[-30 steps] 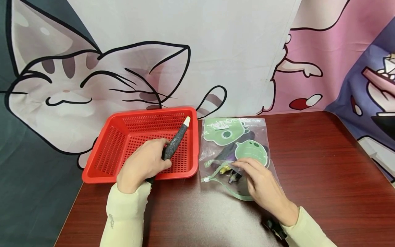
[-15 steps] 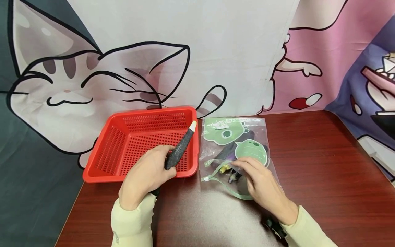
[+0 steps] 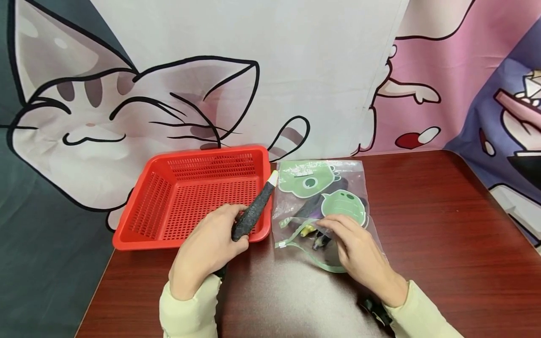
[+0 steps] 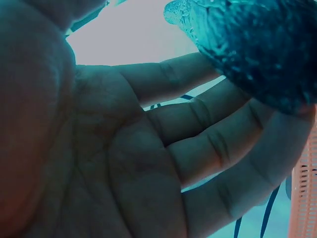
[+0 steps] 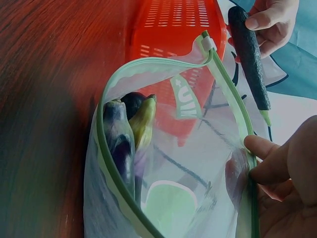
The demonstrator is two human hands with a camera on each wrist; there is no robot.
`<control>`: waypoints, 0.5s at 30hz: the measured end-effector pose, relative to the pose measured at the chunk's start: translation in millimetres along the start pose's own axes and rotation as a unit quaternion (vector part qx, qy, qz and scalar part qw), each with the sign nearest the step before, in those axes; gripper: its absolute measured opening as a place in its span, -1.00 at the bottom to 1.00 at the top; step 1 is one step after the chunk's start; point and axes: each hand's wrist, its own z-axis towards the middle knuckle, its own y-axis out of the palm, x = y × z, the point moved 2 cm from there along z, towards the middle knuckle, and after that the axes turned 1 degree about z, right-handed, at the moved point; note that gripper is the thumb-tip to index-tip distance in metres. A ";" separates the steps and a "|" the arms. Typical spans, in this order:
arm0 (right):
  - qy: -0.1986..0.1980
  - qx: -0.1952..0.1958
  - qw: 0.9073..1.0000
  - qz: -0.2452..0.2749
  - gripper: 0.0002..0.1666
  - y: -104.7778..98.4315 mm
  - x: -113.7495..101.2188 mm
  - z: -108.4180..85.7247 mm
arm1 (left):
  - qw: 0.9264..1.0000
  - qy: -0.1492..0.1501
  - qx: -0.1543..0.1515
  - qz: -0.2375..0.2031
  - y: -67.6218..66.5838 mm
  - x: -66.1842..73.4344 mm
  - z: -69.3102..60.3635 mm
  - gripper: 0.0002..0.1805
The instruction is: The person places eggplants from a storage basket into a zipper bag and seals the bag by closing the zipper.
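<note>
While a dark vegetable (image 3: 255, 210) is held at its near end by the left hand (image 3: 211, 251), its thickness is spanned by a narrow grip of thumb and fingertips; the palm is left uncovered. By the right hand (image 3: 361, 256), the edge of a clear zip bag (image 3: 296, 183) is pinched, thumb and finger brought close together. The vegetable's long axis is slanted away from the left hand and to the right, its pale tip pointed toward the bag. It is held across the right rim of a red basket (image 3: 143, 245); whether the rim is touched cannot be told. In the right wrist view, it is seen outside the bag, whose mouth is spread. Inside, eggplants (image 5: 120, 146) are seen, stalk ends toward the mouth. Basket and bag are set side by side on a reddish-brown worktop (image 3: 431, 211), backed by a cartoon-printed cloth (image 3: 321, 70).
</note>
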 end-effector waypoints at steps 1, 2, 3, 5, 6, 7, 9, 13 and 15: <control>-0.001 0.001 1.000 0.000 -0.58 0.1 0.0 0.1 | 1.000 0.000 0.000 -0.001 0.6 0.7 -0.4 -0.48; -0.001 0.002 1.000 0.000 -0.58 0.1 0.1 0.3 | 1.000 0.000 0.000 0.000 1.1 1.2 -0.6 -0.47; -0.002 0.002 1.000 0.000 -0.58 0.1 0.0 0.4 | 1.000 -0.001 0.000 0.000 1.5 1.7 -1.1 -0.47; -0.002 0.002 1.000 -0.001 -0.59 0.1 -0.1 0.7 | 1.000 0.000 0.002 0.003 1.6 3.2 -2.1 -0.46; -0.002 0.002 1.000 -0.002 -0.59 0.0 0.0 0.8 | 1.000 0.001 0.001 0.005 1.6 4.2 -2.8 -0.45; -0.002 0.003 1.000 -0.002 -0.59 0.0 0.0 0.9 | 1.000 0.004 0.001 0.006 1.6 5.3 -3.6 -0.45; -0.002 0.002 1.000 -0.003 -0.59 0.0 0.0 1.0 | 1.000 0.009 -0.001 0.011 1.9 7.0 -4.9 -0.45; -0.002 0.002 1.000 -0.006 -0.58 0.1 0.4 0.7 | 0.999 0.024 -0.003 0.021 2.8 9.7 -6.9 -0.45; 0.000 0.001 1.000 -0.007 -0.57 -0.2 0.5 0.6 | 0.999 0.031 -0.005 0.023 3.3 10.9 -7.3 -0.46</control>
